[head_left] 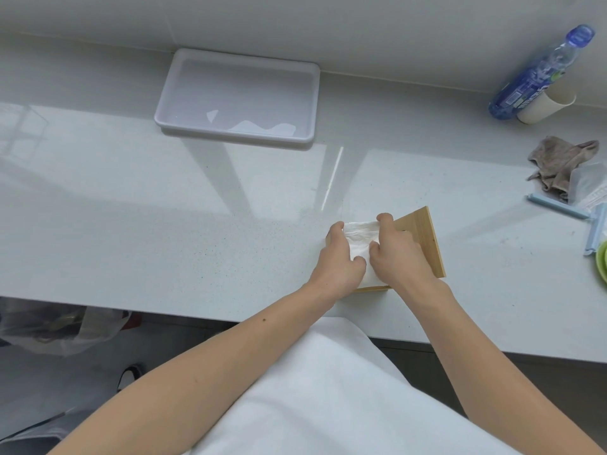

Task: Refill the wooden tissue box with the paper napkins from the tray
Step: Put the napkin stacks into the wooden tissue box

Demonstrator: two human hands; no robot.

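Observation:
The wooden tissue box (423, 238) stands near the counter's front edge, right of centre, its top open. White paper napkins (361, 239) fill the opening. My left hand (340, 257) presses on the napkins' left side with fingers curled. My right hand (397, 251) presses on their right side, covering part of the box. The white tray (170, 93) sits at the back against the wall; no stack of napkins shows in it, only pale patches on its floor.
At the right are a blue plastic bottle (542, 70) lying against a paper cup (548, 105), a grey rag (561, 162), blue clips (558, 206) and a green dish edge (602, 261). A plastic bag (56, 323) hangs below the counter at left.

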